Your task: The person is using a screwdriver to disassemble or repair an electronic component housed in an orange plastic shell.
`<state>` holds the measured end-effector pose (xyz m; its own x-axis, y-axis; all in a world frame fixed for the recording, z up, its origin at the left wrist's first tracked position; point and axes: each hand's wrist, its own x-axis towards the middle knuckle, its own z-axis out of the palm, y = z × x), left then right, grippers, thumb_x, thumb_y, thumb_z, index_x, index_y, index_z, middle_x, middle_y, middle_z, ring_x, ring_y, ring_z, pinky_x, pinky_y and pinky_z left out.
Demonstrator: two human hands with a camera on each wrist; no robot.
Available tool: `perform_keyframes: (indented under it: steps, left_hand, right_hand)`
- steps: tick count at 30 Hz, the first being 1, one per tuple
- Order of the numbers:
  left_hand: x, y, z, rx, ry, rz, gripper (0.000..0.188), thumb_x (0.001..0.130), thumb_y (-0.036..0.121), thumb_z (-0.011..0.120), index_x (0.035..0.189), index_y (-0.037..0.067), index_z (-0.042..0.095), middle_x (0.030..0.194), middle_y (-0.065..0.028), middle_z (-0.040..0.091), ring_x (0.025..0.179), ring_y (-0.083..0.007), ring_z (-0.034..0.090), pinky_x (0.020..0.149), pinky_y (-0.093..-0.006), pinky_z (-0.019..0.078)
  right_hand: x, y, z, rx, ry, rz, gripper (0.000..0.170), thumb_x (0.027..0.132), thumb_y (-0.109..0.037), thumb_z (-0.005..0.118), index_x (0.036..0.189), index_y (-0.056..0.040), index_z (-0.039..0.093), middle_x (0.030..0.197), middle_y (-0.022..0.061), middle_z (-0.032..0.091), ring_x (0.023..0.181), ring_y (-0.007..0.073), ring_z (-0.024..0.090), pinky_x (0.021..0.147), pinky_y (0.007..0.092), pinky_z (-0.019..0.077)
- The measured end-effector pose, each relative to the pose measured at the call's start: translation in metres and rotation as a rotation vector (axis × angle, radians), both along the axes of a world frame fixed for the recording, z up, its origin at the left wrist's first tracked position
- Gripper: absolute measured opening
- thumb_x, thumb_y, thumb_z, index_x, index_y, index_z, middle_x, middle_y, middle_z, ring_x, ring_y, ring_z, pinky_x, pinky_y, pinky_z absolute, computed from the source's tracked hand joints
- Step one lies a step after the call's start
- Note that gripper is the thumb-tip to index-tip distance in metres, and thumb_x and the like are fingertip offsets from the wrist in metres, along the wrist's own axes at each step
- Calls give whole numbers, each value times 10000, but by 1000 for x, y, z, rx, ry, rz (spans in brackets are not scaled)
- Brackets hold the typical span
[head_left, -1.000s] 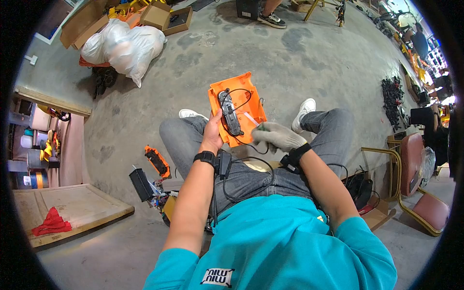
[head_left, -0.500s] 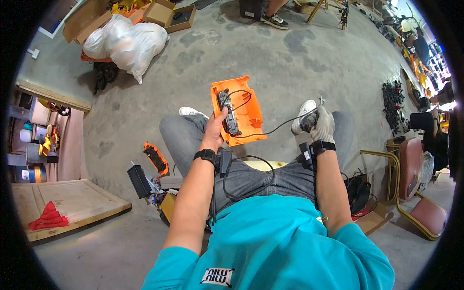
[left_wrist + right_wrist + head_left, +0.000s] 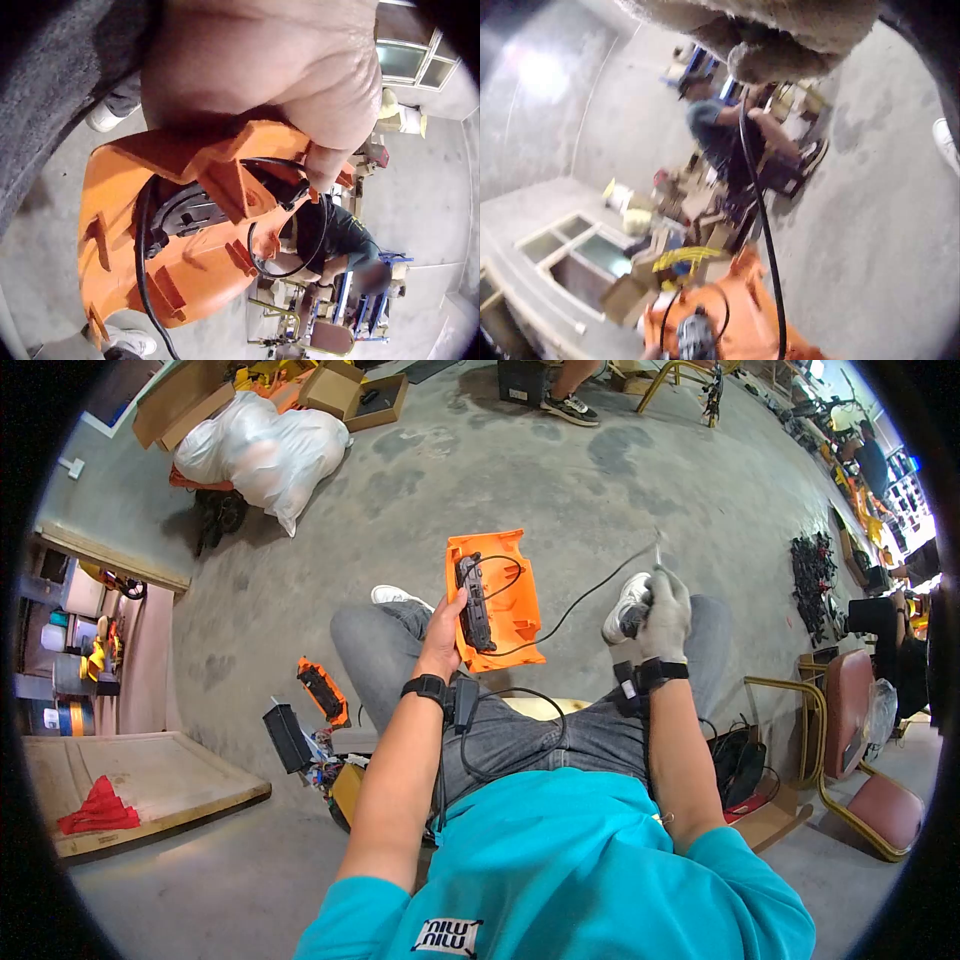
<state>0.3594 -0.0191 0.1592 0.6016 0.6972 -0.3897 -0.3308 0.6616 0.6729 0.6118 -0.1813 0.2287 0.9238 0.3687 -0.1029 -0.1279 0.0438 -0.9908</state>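
My bare left hand (image 3: 442, 632) grips the left edge of an orange plastic shell (image 3: 518, 622), thumb over the inner side. Along that edge, inside the shell, lies a long dark grey-black module (image 3: 474, 605) with a looped black wire. A black cable (image 3: 588, 594) runs from the shell's lower edge up to my gloved right hand (image 3: 665, 620), whose curled fingers hold its far end. A thin, pale metallic tip (image 3: 658, 550) sticks up past those fingers. In the right wrist view the cable (image 3: 760, 202) hangs from the glove (image 3: 802, 49) down across the shell.
At my left on the floor are a smaller orange-and-black part (image 3: 323, 691), a black box (image 3: 288, 738) and jumbled parts. A wooden panel (image 3: 200, 780) bears a red cloth (image 3: 100, 807). White bags (image 3: 270, 455) lie far left; a chair (image 3: 850, 720) stands right. Another person sits ahead.
My right hand has moved from over the shell out to the right and slightly up, stretching the cable out between. My left hand keeps its grip, and the shell has lowered slightly.
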Motion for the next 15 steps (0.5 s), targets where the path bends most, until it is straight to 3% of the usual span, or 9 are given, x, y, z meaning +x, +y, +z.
perform_keyframes:
  steps: [3, 7, 9, 11, 13, 15]
  left_hand:
    - [-2, 6, -14, 8, -12, -1, 319, 1009, 272, 553, 1207, 23, 588, 1089, -90, 703, 917, -212, 702, 838, -369, 583]
    - [-1, 5, -10, -3, 41, 17, 296, 999, 256, 565, 1185, 27, 591, 1078, -92, 703, 900, -211, 705, 824, -368, 587]
    - [-1, 4, -6, -21, 51, 13, 279, 990, 231, 568, 1180, 28, 583, 1057, -88, 702, 899, -216, 706, 813, -379, 593]
    - [-2, 2, -1, -15, 68, 28, 271, 988, 220, 564, 1178, 26, 579, 1046, -90, 701, 897, -222, 706, 807, -384, 595]
    - [-1, -1, 3, -8, 84, 51, 263, 987, 208, 560, 1175, 25, 574, 1034, -91, 699, 895, -229, 706, 801, -390, 597]
    - [-2, -2, 5, 31, 83, 115, 258, 971, 182, 554, 1162, 9, 567, 1024, -110, 694, 885, -240, 707, 785, -395, 601]
  right_hand:
    - [43, -21, -30, 59, 353, -128, 295, 927, -119, 598, 1188, 16, 623, 848, 12, 602, 682, 67, 518, 631, 236, 457]
    - [18, -10, -15, -30, 158, -210, 316, 927, -118, 597, 1214, 16, 598, 833, 15, 603, 650, 74, 526, 582, 230, 452]
    - [10, -6, -11, -162, -155, -80, 363, 927, -111, 599, 1265, 15, 555, 816, 23, 586, 616, 86, 529, 523, 233, 442]
    - [16, -7, -17, -143, -155, -76, 368, 929, -116, 604, 1273, 7, 552, 842, 29, 584, 634, 92, 541, 535, 244, 453]
    - [25, -10, -18, -16, 155, -200, 379, 928, -127, 613, 1278, 5, 555, 907, 40, 601, 720, 91, 558, 631, 254, 476]
    - [26, -8, -24, -32, 89, -166, 377, 926, -130, 618, 1274, 5, 564, 892, 37, 595, 703, 87, 544, 615, 249, 464]
